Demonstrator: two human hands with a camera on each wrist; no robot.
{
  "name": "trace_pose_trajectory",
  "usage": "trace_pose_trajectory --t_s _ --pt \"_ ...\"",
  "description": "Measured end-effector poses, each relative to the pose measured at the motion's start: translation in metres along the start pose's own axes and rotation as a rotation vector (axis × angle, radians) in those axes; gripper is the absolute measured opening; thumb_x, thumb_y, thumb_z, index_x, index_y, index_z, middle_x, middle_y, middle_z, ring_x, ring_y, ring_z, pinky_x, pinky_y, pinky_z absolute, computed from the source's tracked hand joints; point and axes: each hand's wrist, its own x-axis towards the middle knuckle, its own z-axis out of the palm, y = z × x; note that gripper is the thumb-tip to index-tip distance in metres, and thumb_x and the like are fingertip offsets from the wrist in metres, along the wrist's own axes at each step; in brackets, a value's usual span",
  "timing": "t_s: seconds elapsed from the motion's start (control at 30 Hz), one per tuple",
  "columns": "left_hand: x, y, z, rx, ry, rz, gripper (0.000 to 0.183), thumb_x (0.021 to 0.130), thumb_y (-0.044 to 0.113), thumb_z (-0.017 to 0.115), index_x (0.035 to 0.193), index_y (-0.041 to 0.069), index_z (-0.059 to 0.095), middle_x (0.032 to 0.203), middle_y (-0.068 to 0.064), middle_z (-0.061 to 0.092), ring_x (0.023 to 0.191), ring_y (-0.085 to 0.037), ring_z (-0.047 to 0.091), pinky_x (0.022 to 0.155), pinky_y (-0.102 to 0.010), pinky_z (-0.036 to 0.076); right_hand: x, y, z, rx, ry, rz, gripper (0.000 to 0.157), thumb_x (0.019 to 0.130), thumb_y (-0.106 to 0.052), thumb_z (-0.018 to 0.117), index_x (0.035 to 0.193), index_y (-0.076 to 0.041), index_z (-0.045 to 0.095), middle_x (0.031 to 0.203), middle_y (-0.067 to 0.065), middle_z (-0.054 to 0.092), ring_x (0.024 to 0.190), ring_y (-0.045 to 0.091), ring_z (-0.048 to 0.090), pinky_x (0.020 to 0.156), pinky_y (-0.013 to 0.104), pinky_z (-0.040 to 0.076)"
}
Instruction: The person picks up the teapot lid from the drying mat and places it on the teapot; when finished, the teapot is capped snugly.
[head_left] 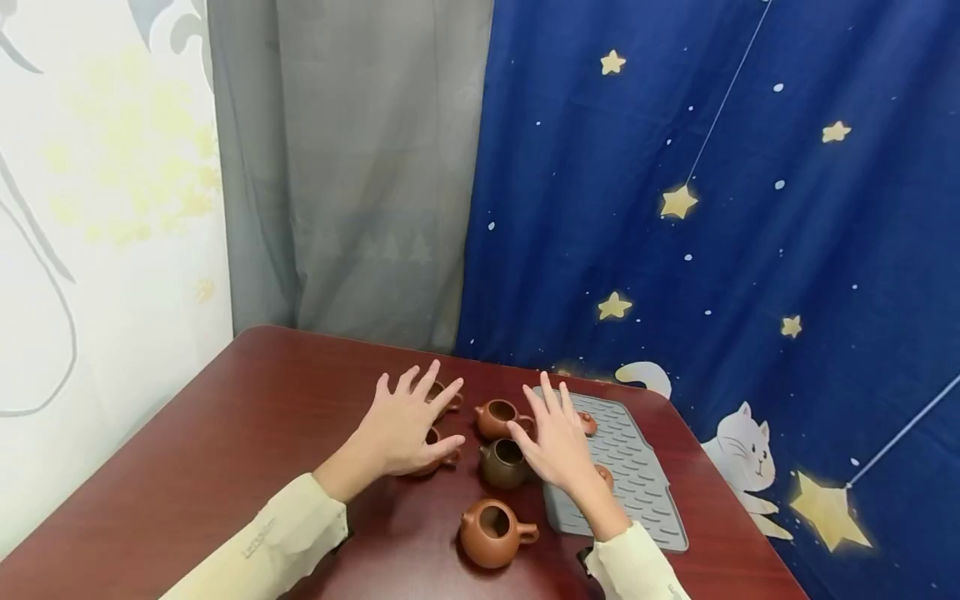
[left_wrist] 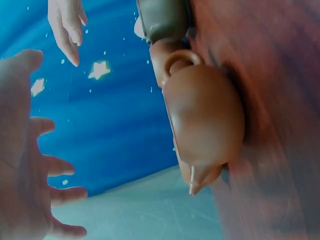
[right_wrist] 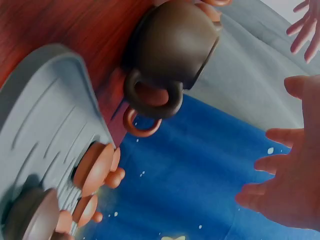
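Brown pot (head_left: 498, 472) nr mat (head_left: 637, 475) edge, under L hand (head_left: 405, 425)/R hand (head_left: 557, 442) gap

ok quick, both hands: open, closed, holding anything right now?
Left hand: open, fingers spread, holding nothing.
Right hand: open, fingers extended, holding nothing.

smooth clay-like teapots (head_left: 489, 548), glossy wood-look table (head_left: 225, 442), matt ridged mat (head_left: 633, 479), cloth curtain (head_left: 585, 183)
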Motion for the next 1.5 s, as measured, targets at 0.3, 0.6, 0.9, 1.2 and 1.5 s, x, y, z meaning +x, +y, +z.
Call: trace_pose_trajectory --t_s 0.3,0.6,0.9,1.2,1.5 --pt "-0.018 0.020 0.002 -0.017 0.070 0.145 0.056 0.087 0.054 0.062 0.135 0.026 0.058 0.138 -0.008 0.053 0.118 -0.032 0.050 0.087 -0.062 0.040 -0.020 0.018 -0.009 0.097 0.030 0.009 0.044 0.093 -0.027 0.069 0.132 -0.011 0.061 0.150 0.016 0.044 0.135 0.043 0.039 0.101 0.063 0.036" --pt "-0.030 0.033 0.005 -0.162 -0.140 0.192 0.060 0.086 0.061 0.061 0.135 0.026 0.058 0.129 -0.001 0.056 0.110 -0.027 0.051 0.084 -0.056 0.040 -0.035 0.033 -0.017 0.156 0.017 0.039 0.034 0.091 -0.009 0.067 0.125 -0.006 0.065 0.130 0.014 0.058 0.120 0.039 0.051 0.096 0.057 0.042" --pt "-0.033 0.036 0.011 -0.248 -0.273 0.229 0.065 0.085 0.068 0.060 0.136 0.028 0.057 0.126 0.001 0.058 0.116 -0.025 0.052 0.088 -0.051 0.041 -0.052 0.050 -0.022 0.194 -0.010 0.103 0.033 0.085 0.000 0.067 0.118 -0.007 0.067 0.114 0.010 0.064 0.097 0.026 0.062 0.081 0.045 0.051" --pt "-0.035 0.032 0.017 -0.298 -0.344 0.223 0.070 0.085 0.073 0.056 0.140 0.028 0.054 0.127 0.005 0.059 0.111 -0.020 0.057 0.087 -0.048 0.043 -0.054 0.065 -0.026 0.253 -0.080 0.202 0.030 0.088 -0.008 0.067 0.118 -0.008 0.068 0.113 0.013 0.065 0.094 0.028 0.066 0.084 0.048 0.052" --pt "-0.032 0.045 0.021 -0.381 -0.365 0.257 0.068 0.086 0.073 0.056 0.137 0.028 0.055 0.115 0.010 0.062 0.104 -0.008 0.059 0.084 -0.040 0.044 -0.063 0.088 -0.037 0.275 -0.137 0.343 0.030 0.089 -0.004 0.065 0.118 -0.007 0.069 0.105 0.009 0.070 0.083 0.019 0.067 0.068 0.032 0.051"
